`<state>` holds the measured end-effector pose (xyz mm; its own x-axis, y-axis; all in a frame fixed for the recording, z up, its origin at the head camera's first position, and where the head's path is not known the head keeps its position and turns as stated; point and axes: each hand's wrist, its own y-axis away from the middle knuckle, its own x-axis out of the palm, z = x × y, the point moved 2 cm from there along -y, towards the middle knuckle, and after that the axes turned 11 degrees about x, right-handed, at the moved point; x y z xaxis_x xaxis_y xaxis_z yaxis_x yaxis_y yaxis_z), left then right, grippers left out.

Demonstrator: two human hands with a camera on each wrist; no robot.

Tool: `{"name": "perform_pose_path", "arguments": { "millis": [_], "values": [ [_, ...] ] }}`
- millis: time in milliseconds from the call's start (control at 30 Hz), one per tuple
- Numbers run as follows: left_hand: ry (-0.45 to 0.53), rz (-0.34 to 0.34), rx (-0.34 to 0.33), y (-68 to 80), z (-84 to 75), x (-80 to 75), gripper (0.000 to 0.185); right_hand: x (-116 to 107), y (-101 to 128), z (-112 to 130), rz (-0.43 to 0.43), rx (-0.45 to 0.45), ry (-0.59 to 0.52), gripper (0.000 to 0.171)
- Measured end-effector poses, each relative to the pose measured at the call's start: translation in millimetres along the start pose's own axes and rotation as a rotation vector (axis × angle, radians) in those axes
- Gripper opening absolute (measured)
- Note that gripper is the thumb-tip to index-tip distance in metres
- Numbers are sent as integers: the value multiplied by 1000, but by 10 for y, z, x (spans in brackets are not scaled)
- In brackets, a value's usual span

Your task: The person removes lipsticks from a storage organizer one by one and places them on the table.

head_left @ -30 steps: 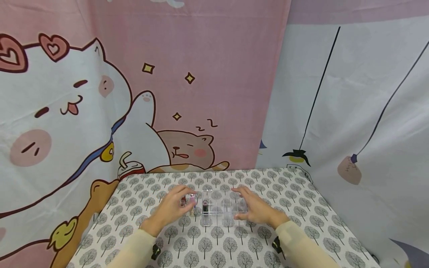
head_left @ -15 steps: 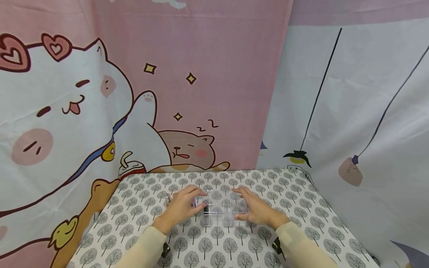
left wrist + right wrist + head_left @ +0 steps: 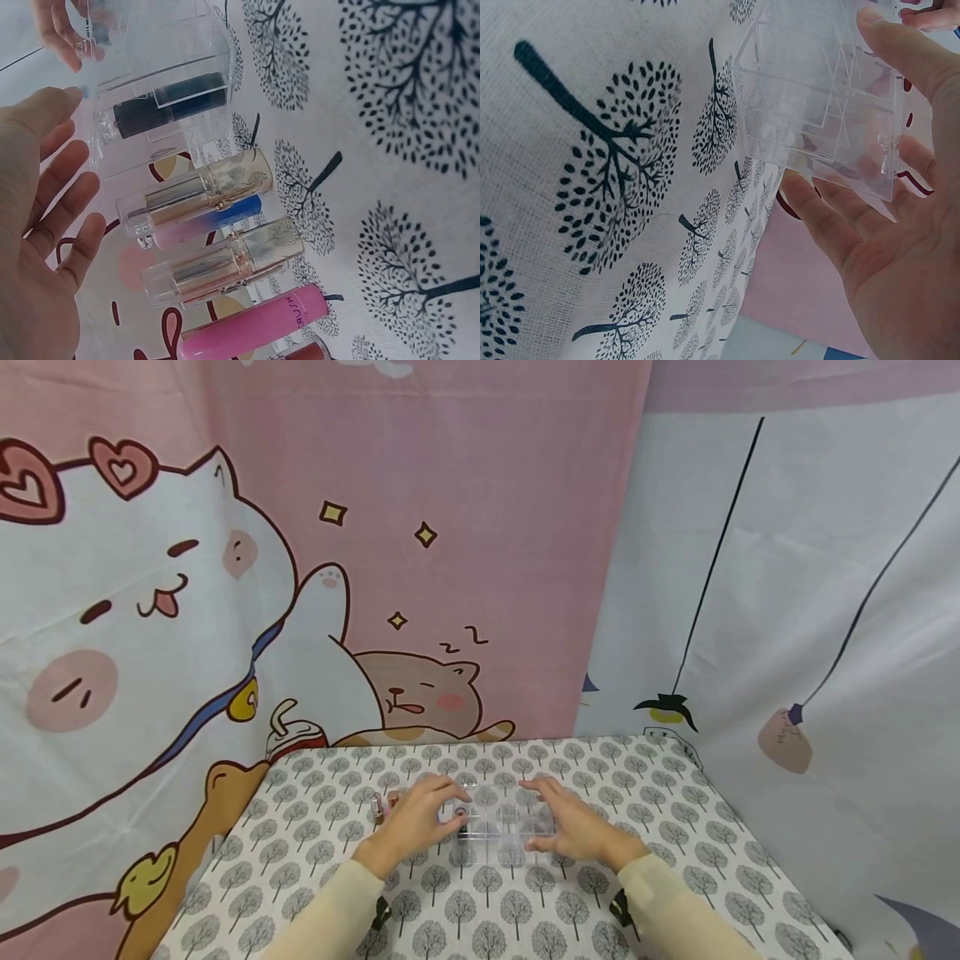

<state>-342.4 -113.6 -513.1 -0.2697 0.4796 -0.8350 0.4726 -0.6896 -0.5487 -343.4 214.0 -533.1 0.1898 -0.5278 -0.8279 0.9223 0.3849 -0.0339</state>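
A clear plastic organizer (image 3: 491, 835) with compartments stands on the cloth between both hands. My right hand (image 3: 573, 827) is around its right end, thumb at the front and fingers at the back, holding it. At the left end is my left hand (image 3: 420, 818), fingers loosely bent, thumb tip close to the organizer's edge; contact cannot be told. A dark lipstick tube (image 3: 169, 105) stands in the leftmost part of the organizer. Beside it, outside, are gold-capped lipsticks (image 3: 210, 187), a pink-and-blue tube (image 3: 240, 214) and a pink tube (image 3: 255, 322), partly hidden by my left hand in the head view.
The tabletop wears a white cloth (image 3: 487, 902) printed with grey trees. Behind it hangs a pink cartoon curtain (image 3: 487, 527), with a pale curtain (image 3: 825, 568) on the right side.
My left hand has moved right, from over the loose tubes to the organizer's left end, uncovering a few tubes at its left. My right hand and the organizer stay in place.
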Motion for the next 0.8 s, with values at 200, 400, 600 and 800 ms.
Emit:
{"name": "perform_pose_path", "arguments": {
  "millis": [200,400,600,800],
  "values": [
    [-14,28,-11,-22,1,4,28,-4,-9,6,1,2,-6,106],
    [-4,51,-21,-20,12,31,26,6,-7,3,-2,0,-3,107],
    [9,63,-23,-34,13,56,23,-2,-9,1,-3,7,-3,107],
    [-16,53,-15,-46,0,72,19,-7,-1,9,-4,-2,-1,107]
  ]
}}
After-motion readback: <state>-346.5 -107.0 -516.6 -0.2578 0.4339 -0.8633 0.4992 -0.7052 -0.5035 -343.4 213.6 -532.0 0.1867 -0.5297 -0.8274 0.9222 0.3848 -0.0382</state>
